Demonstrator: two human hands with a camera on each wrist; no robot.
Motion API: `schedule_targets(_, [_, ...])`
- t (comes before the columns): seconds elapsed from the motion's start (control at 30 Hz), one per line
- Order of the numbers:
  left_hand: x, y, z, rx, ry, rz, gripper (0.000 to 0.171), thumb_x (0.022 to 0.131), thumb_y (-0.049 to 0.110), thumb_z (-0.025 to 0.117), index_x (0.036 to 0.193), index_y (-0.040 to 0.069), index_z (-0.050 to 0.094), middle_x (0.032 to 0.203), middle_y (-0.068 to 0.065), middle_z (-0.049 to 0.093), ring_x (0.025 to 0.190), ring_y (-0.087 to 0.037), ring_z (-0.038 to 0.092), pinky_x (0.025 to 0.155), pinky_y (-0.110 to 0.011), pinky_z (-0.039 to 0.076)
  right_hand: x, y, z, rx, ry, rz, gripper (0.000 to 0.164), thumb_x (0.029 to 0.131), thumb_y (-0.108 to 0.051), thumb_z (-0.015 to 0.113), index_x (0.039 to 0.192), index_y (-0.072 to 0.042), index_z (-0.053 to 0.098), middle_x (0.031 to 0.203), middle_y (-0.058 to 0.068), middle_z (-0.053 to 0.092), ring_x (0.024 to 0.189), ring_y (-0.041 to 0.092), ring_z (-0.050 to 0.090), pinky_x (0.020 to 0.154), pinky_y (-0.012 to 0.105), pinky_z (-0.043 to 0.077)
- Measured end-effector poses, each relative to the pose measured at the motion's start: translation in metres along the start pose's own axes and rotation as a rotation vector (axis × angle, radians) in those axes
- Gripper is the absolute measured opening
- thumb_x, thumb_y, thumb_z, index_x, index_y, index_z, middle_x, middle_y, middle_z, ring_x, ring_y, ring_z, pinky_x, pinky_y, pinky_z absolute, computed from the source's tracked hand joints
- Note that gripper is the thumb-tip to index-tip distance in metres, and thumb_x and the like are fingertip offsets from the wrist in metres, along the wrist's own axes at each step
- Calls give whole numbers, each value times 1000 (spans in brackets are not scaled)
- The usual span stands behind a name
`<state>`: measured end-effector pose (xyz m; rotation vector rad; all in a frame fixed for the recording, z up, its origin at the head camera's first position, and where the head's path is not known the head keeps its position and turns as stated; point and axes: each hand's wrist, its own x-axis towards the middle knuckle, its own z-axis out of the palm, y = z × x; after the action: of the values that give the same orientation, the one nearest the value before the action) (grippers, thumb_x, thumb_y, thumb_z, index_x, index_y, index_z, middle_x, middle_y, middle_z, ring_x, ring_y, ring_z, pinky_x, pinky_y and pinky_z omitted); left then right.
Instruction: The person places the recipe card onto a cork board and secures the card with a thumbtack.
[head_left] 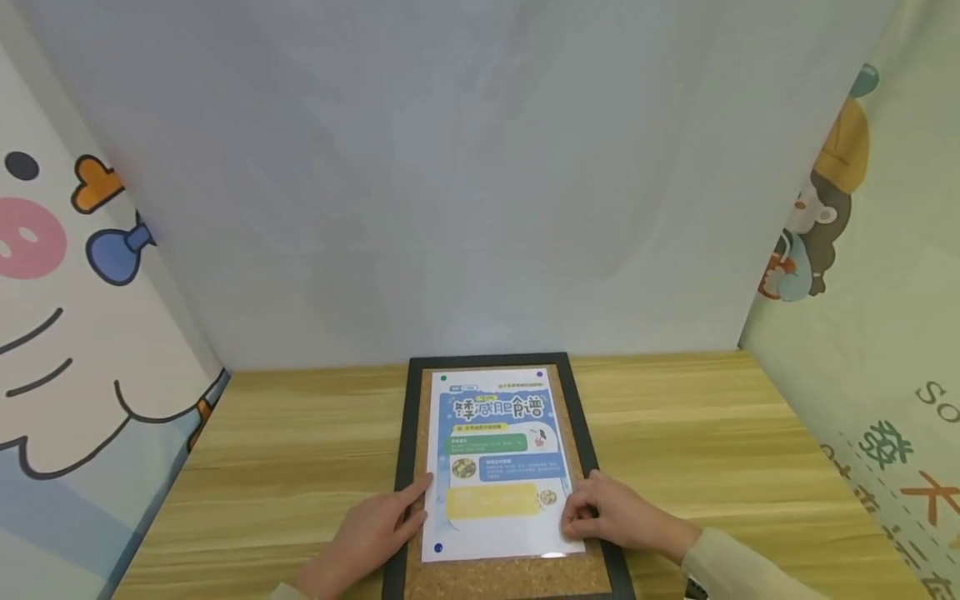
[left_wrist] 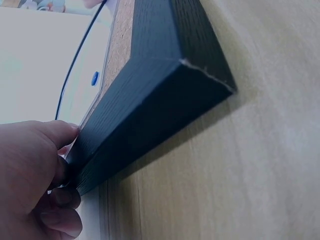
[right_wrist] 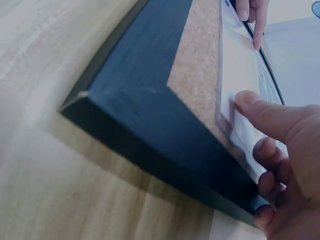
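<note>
A printed poster [head_left: 498, 462] in a clear, shiny sleeve lies on a cork board [head_left: 510, 575] with a black frame [head_left: 576, 408]. My left hand [head_left: 367, 529] reaches across the frame's left side, fingertips at the poster's left edge; its other fingers curl beside the frame in the left wrist view. Near the lower right corner, my right hand [head_left: 618, 517] pinches the poster's edge, its thumb [right_wrist: 250, 102] on top and fingers curled below. A green pin [head_left: 443, 378], a purple pin [head_left: 539, 374] and a blue pin [head_left: 438, 547] sit at the other corners.
The board lies on a wood-grain table [head_left: 697, 442], its top side close to a grey backdrop [head_left: 480, 208]. Printed cloth screens stand at the left [head_left: 67, 367] and right [head_left: 847, 358].
</note>
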<state>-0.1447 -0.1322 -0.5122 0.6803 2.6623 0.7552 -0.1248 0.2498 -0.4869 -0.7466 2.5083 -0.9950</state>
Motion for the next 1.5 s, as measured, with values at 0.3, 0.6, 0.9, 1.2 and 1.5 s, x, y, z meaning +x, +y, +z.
schedule_targets(0.3, [0,0,1,15,7,8,51,104,27,65,150,7,56,62,7,44,54,-7,40,53,-28,34,2,0,-2,24,-9,40,13,94,-29,78,84,-21,78,76,-19,56,75,2,43,73,27,31])
schedule_targets(0.6, [-2,0,-1,35,25,18,51,104,28,65,150,7,57,62,7,44,54,-8,39,53,-29,34,-1,-7,-3,-56,-36,-37,13,90,-32,81,82,-21,80,73,-19,56,73,-2,39,72,24,27])
schedule_targets(0.9, [-2,2,-2,21,14,13,52,104,28,65,150,7,56,63,6,44,55,-8,39,53,-29,34,4,-11,-8,-71,-79,17,13,89,-30,81,82,-20,80,74,-19,53,75,1,40,75,26,30])
schedule_targets(1.2, [-3,4,-3,31,23,26,51,104,27,65,150,7,56,63,7,44,54,-8,39,53,-29,34,11,-13,-14,-19,-138,21,12,89,-22,81,81,-13,79,74,-15,55,70,-2,44,69,21,37])
schedule_targets(1.5, [-3,4,-5,24,6,11,51,104,27,64,150,7,56,63,6,44,55,-8,39,53,-29,33,9,-17,-14,-91,-138,29,15,91,-27,80,79,-20,75,71,-18,51,72,-1,43,75,24,33])
